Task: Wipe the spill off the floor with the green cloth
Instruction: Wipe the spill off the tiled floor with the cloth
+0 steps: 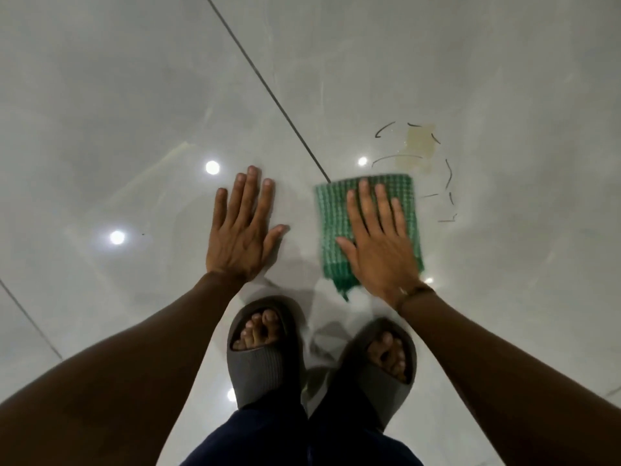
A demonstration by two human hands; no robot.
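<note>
A green checked cloth (336, 213) lies flat on the glossy grey floor tiles, right of centre. My right hand (379, 240) presses down on it with flat, spread fingers and covers its right half. Just beyond the cloth's far edge lies a yellowish spill (420, 144), ringed by dark curved marks on the tile. The cloth's far edge sits close to the spill's near edge. My left hand (240, 230) rests palm-down on the bare tile to the left of the cloth, fingers apart, with nothing in it.
My two feet in grey slide sandals, left (265, 351) and right (379, 368), stand just below the hands. A dark grout line (268, 89) runs diagonally from the top centre down to the cloth's far left corner. Ceiling lights reflect in the tiles.
</note>
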